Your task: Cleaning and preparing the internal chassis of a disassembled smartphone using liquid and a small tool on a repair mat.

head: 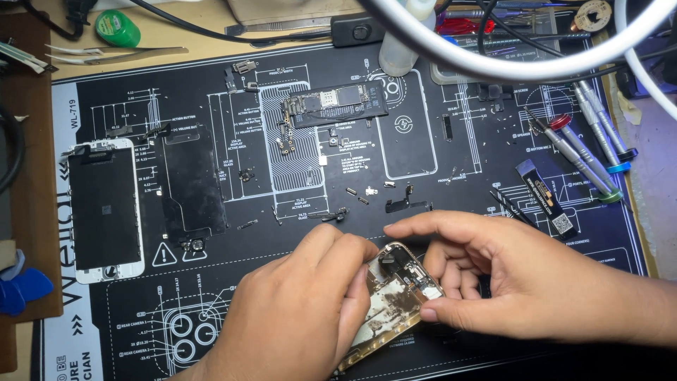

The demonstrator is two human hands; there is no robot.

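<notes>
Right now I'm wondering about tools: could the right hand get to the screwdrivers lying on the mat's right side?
Probably yes. The right hand rests on the phone frame, and the screwdrivers lie uncovered up and to its right, with only open mat and a small flat tool between.

white phone screen [106, 209], black metal plate [192, 182], logic board [337, 103], screwdrivers [578, 152], green tape roll [117, 28]

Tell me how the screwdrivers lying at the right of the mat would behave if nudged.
The screwdrivers have round metal shafts, so they would probably roll. They look stiff and slim, likely light. Lying side by side, touching, one nudged would likely shift the others.
</notes>
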